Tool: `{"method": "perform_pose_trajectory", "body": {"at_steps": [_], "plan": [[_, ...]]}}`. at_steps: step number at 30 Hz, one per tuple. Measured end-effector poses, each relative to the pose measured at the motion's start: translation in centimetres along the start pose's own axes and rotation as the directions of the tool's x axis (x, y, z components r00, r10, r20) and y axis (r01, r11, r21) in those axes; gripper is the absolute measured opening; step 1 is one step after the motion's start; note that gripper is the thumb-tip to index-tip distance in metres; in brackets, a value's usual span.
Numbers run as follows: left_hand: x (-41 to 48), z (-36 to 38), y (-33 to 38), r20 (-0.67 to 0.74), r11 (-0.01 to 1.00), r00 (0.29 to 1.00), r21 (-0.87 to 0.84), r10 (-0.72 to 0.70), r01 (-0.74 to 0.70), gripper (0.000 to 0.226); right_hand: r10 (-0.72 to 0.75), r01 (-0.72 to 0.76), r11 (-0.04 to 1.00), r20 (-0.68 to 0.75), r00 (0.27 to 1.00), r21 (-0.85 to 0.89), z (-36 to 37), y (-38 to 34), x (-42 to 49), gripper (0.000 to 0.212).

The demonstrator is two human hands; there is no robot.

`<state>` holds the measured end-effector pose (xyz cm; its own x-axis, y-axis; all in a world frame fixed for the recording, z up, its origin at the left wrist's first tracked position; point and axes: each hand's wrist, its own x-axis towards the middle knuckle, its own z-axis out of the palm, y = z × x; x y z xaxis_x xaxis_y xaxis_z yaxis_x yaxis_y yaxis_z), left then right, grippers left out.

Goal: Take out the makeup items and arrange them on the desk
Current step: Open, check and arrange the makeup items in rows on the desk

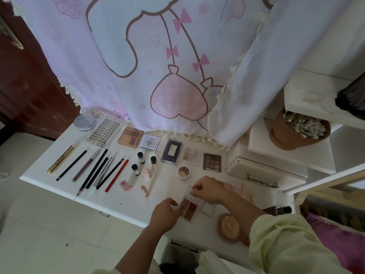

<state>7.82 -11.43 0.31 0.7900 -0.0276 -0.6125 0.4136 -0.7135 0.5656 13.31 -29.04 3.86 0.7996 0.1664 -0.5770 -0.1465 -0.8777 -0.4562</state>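
On the white desk [65, 186] lie rows of makeup: several pencils [102, 171], small bottles [140, 157], eyeshadow palettes [212, 161] and a lash tray [105, 131]. Near the front edge my left hand [165, 215] grips the side of a small brown four-pan palette [188, 207]. My right hand [207, 189] pinches the palette's clear lid [186, 192], which stands raised above the pans. A round peach compact [229, 227] lies to the right of the palette, under my right forearm.
A pink cartoon curtain [158, 66] hangs over the desk's back edge. White shelves [286, 147] stand at the right with a brown pot of cotton swabs [298, 131]. A pink pouch [235, 186] lies behind my right hand. Tiled floor lies to the left.
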Motion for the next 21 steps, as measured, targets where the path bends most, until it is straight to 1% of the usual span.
{"method": "perform_pose_trajectory", "body": {"at_steps": [3,5,7,9,18,21], "plan": [[0.4,-0.1,0.2,-0.051,0.999,0.999,0.027,0.017,-0.016,0.020,-0.023,0.023,1.000,-0.019,1.000,0.020,-0.8,0.0,0.1,0.037],[0.7,-0.1,0.5,-0.065,0.999,0.998,0.032,0.022,-0.020,0.020,-0.039,0.039,0.998,-0.011,0.999,0.053,-1.2,-0.1,0.3,0.033],[1.0,-0.2,0.7,-0.055,0.999,0.998,0.034,0.035,-0.033,0.021,-0.048,0.048,0.995,0.006,0.999,0.083,-1.3,-0.1,0.4,0.025],[1.2,-0.3,0.9,-0.038,0.999,0.998,0.029,0.046,-0.045,0.021,-0.055,0.054,0.994,0.006,0.998,0.093,-1.3,-0.1,0.5,0.021],[1.4,-0.2,-0.1,0.011,0.996,0.999,0.072,0.043,-0.044,0.011,-0.058,0.053,0.995,0.057,0.997,0.087,-1.0,-0.5,0.8,0.017],[1.3,-0.3,-0.3,0.023,0.995,0.999,0.090,0.041,-0.043,0.011,-0.062,0.056,0.995,0.077,0.995,0.078,-0.7,-0.4,0.5,0.017]]}}
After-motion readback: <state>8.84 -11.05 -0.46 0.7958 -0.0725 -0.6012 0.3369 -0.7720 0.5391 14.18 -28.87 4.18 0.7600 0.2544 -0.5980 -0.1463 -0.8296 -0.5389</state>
